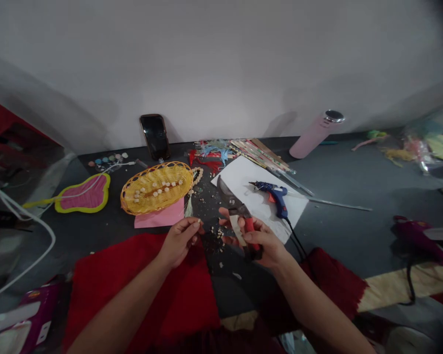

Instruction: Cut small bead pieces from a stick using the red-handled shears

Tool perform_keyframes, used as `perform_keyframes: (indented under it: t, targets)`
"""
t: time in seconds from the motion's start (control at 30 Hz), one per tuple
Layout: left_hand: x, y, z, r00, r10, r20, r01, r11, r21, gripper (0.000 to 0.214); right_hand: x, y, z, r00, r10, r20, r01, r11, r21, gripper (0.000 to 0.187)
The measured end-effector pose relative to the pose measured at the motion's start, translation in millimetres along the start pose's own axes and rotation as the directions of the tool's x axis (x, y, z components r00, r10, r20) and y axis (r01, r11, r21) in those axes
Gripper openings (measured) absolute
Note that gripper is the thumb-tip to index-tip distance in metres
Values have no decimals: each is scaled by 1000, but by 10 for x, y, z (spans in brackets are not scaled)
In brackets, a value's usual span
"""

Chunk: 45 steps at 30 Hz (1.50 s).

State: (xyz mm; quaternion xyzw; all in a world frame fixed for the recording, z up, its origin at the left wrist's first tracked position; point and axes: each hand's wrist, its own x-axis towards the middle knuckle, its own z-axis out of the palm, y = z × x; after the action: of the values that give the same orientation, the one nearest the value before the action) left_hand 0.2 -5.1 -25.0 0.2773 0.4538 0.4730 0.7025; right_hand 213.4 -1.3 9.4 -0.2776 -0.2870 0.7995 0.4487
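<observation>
My right hand (pixel 268 241) is wrapped round a pair of pruning shears (pixel 239 221) with red and white handles, its dark blades pointing up and away. My left hand (pixel 180 241) is closed in a pinch on a small pale piece (pixel 199 221), too small to name, above the edge of a red cloth (pixel 140 285). Small pale bits (pixel 217 236) lie scattered on the dark table between the hands. Beyond my left hand, a yellow wicker basket (pixel 158 179) holds several pale beads and stands partly over a pink paper (pixel 162 216).
A blue glue gun (pixel 275 194) lies on white paper (pixel 239 172), its cord running towards me. Behind are several thin sticks (pixel 260 155), tassels (pixel 214 152), a leaning phone (pixel 155 136) and a pink bottle (pixel 313 135). A pink-and-yellow fan (pixel 83 194) lies at left.
</observation>
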Motion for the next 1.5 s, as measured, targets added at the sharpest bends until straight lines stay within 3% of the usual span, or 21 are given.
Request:
perform_keyframes:
  t: [0.27, 0.43, 0.77, 1.0, 1.2, 1.37, 1.5]
  targets:
    - [-11, -22, -10, 1000, 11, 5, -11, 1000, -1, 14, 34, 109, -119, 964, -169, -204, 112, 958, -266, 25]
    - [-6, -21, -8, 1000, 13, 22, -13, 1000, 12, 15, 62, 105, -92, 955, -173, -239, 116, 965, -235, 23]
    - [-13, -10, 3, 999, 12, 29, -14, 999, 50, 16, 89, 66, -11, 958, -222, -179, 211, 974, -80, 19]
    - [-42, -39, -10, 997, 17, 73, -29, 985, 168, 16, 102, 87, -30, 937, -279, -209, 258, 958, -121, 20]
    - [-77, -50, -6, 990, 26, 141, -59, 970, 236, 16, 82, 114, 1, 966, -180, -186, 177, 984, -31, 20]
    - [-87, -38, -7, 985, 2, 175, -43, 971, 234, 17, 84, 134, 5, 963, -169, -212, 154, 984, -83, 22]
    - [-112, -17, 2, 981, -32, 192, -20, 965, 261, 18, 81, 156, 33, 976, -149, -159, 132, 985, -112, 23]
